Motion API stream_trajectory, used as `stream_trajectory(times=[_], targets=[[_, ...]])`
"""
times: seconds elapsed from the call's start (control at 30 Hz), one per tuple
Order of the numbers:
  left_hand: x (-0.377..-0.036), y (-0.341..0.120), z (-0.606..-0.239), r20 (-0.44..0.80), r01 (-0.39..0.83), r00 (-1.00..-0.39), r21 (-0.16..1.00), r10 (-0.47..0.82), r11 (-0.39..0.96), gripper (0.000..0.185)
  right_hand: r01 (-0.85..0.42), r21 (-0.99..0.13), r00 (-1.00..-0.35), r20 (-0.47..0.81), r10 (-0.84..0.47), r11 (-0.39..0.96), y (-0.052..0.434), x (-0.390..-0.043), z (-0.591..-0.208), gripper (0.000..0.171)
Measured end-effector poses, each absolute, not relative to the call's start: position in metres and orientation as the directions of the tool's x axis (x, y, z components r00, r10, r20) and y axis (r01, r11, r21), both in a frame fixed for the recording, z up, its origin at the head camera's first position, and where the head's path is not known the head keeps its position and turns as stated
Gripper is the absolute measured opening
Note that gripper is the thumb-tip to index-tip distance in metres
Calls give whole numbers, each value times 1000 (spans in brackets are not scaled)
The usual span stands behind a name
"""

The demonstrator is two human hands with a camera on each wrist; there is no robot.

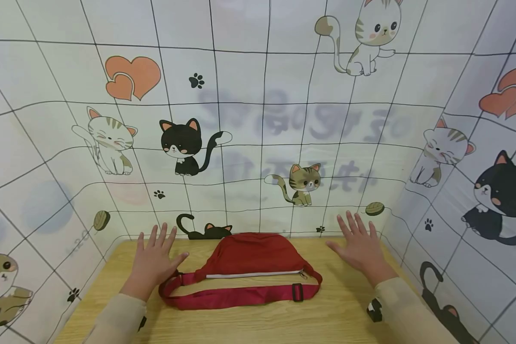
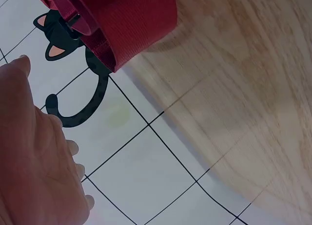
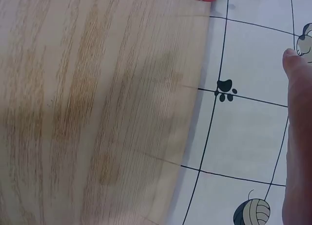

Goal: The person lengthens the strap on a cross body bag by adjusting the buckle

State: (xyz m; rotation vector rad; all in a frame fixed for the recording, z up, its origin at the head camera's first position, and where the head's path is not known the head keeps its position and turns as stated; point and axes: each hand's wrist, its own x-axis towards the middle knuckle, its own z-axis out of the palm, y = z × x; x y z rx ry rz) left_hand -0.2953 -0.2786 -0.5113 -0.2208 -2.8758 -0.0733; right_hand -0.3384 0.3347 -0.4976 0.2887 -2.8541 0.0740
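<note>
Head view: a red waist bag (image 1: 255,260) lies flat on the wooden table (image 1: 335,315), pouch toward the back wall, its zipper (image 1: 258,274) running along the front edge and appearing closed, with the pull at the right end. The strap (image 1: 236,297) loops in front of the pouch, its black buckle (image 1: 297,292) fastened. Judged from this layout, handling of the bag has not begun: nothing is gripped, opened or lifted. The left hand (image 1: 155,260) is held palm-down just left of the bag, fingers spread and straight, thumb near the strap's left end; whether it touches the strap cannot be told. The right hand (image 1: 361,246) hovers to the right, clearly apart from the bag, fingers likewise extended and holding nothing. A cat-print cloth backdrop (image 1: 258,119) encloses the table on three sides.

Left wrist view: the palm (image 2: 34,171) is open, fingers uncurled, with the red strap webbing (image 2: 122,25) nearby and ungrasped.

Right wrist view: one straight finger (image 3: 298,137) shows above the table edge and backdrop; nothing is held.
</note>
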Motion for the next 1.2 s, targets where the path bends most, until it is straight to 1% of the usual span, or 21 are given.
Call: stream_trajectory(times=[0.2, 0.4, 0.57, 0.67, 0.77, 0.93, 1.07, 1.2], targets=[[-293, -273, -512, 285, 189, -943, 36, 171, 981, 89, -260, 3, -920, 302, -249, 966, 329, -333, -499, 100], [-288, -260, -513, 330, 276, -912, 54, 244, 960, 79, -357, 25, -871, 351, -342, 934, 323, -325, -510, 95], [-284, -245, -522, 362, 390, -873, 116, 327, 913, 71, -463, 21, -812, 390, -434, 886, 311, -314, -516, 88], [-281, -233, -528, 369, 460, -851, 182, 374, 869, 66, -524, 8, -775, 412, -480, 852, 302, -305, -521, 86], [-275, -215, -528, 349, 517, -838, 266, 418, 814, 55, -582, -22, -740, 431, -517, 813, 291, -295, -527, 86], [-263, -181, -528, 280, 573, -819, 381, 500, 726, 42, -679, -42, -665, 459, -589, 733, 272, -281, -533, 82], [-257, -158, -531, 231, 593, -803, 409, 550, 694, 42, -712, -56, -646, 443, -621, 700, 262, -273, -539, 78], [-255, -139, -535, 196, 588, -802, 425, 564, 688, 44, -738, -60, -628, 428, -650, 673, 254, -269, -544, 75]])
